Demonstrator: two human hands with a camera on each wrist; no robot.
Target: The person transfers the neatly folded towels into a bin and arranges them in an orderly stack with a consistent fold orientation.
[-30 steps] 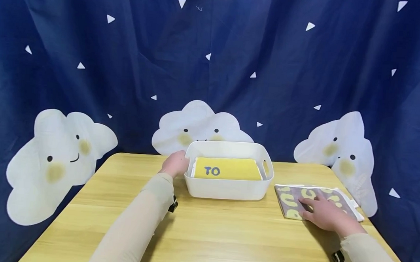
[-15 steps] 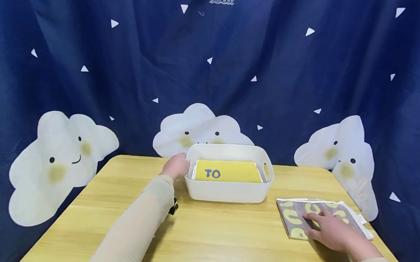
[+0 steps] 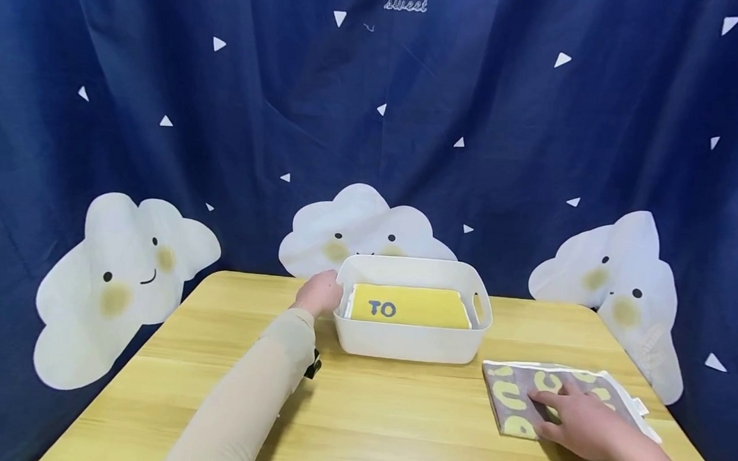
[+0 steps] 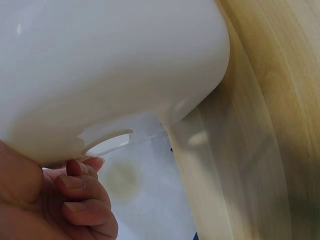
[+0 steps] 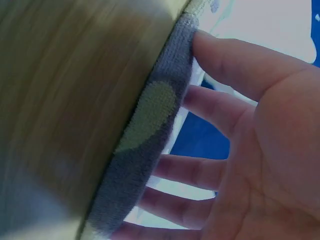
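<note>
At the left end of a white plastic basket (image 3: 408, 345), my left hand (image 3: 319, 295) grips the rim. The left wrist view has that hand's fingers (image 4: 86, 212) curled at the rim beside the oval handle hole. Inside the basket lies a folded yellow towel (image 3: 427, 307) marked "TO". My right hand (image 3: 589, 424) rests on a folded grey towel (image 3: 500, 378) with yellow letters and a white edge, flat on the table to the right. Seen from the right wrist, its fingers (image 5: 192, 172) are spread and fairly straight, with the tips on the towel's top.
The wooden table (image 3: 390, 416) carries the basket towards its back and the grey towel near its right edge. Behind it hangs a dark blue curtain (image 3: 255, 141) with white clouds and triangles.
My right hand has drawn the grey towel across the table towards me. My left hand keeps its grip on the basket, which stays in place. The head view has shifted slightly.
</note>
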